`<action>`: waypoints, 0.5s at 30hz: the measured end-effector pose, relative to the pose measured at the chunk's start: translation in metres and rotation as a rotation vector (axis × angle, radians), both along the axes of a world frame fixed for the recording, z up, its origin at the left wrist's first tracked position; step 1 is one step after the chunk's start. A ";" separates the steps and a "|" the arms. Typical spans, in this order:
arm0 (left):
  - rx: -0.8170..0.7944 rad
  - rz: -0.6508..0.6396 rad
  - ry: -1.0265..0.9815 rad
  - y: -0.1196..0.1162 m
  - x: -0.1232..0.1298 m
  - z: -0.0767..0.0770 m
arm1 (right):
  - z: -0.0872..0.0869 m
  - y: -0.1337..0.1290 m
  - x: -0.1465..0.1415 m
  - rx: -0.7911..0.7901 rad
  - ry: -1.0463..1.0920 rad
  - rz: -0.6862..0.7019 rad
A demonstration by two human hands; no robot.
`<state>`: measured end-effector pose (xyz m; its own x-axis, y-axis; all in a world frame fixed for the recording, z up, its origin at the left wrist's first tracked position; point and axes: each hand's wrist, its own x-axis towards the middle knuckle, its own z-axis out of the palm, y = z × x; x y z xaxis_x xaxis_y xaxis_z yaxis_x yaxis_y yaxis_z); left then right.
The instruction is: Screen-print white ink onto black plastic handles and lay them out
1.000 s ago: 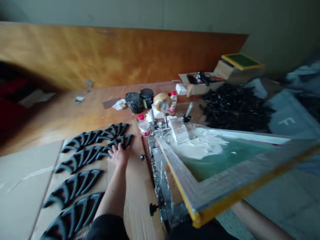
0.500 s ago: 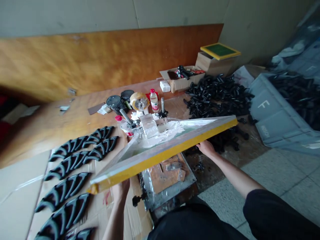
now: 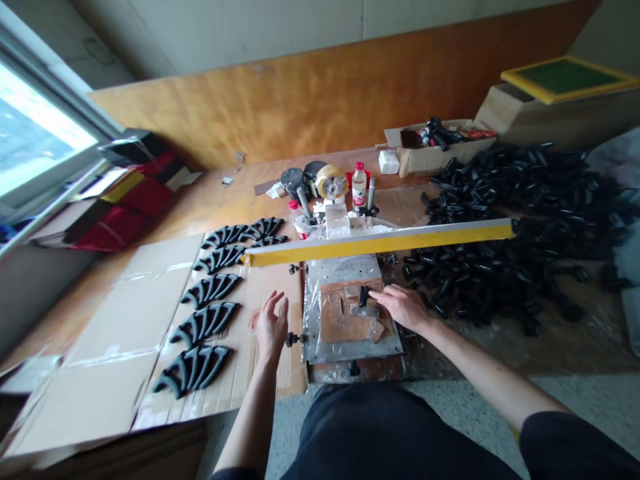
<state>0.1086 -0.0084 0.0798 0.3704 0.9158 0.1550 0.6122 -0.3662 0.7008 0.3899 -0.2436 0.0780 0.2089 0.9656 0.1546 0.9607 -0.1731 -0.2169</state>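
Observation:
My right hand (image 3: 404,308) pinches a small black part (image 3: 364,296) over the wooden block on the metal base plate (image 3: 313,343). My left hand (image 3: 271,327) hovers over the cardboard, left of the plate, fingers apart and holding nothing. Behind both hands the yellow-edged frame (image 3: 385,243) stands raised, seen nearly edge-on, untouched by either hand. Curved black parts (image 3: 207,323) lie in rows on the cardboard sheet (image 3: 260,360) at the left. A big heap of black parts (image 3: 500,280) spreads at the right.
Behind the frame stand a red-capped bottle (image 3: 359,185), dark tubs (image 3: 294,181) and a tape roll (image 3: 333,183). An open carton (image 3: 425,160) sits at the back right, near a green panel with a yellow border (image 3: 570,78). Black knobs (image 3: 295,340) stick out beside the plate.
The view has turned left. The frame has tilted up and both hands have let go of it. My right hand has come over the plate with a black part in its fingers.

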 end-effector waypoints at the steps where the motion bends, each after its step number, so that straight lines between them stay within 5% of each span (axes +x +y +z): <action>1: -0.009 -0.016 -0.066 -0.003 0.010 0.010 | 0.001 0.010 -0.010 0.000 -0.016 0.080; 4: 0.001 -0.061 -0.211 -0.011 0.039 0.038 | 0.001 0.035 -0.027 -0.026 -0.064 0.199; 11: -0.008 -0.090 -0.466 -0.015 0.070 0.107 | 0.007 0.052 -0.035 -0.042 -0.033 0.232; 15: -0.168 -0.162 -0.680 -0.015 0.086 0.148 | -0.004 0.066 -0.051 0.048 0.081 0.377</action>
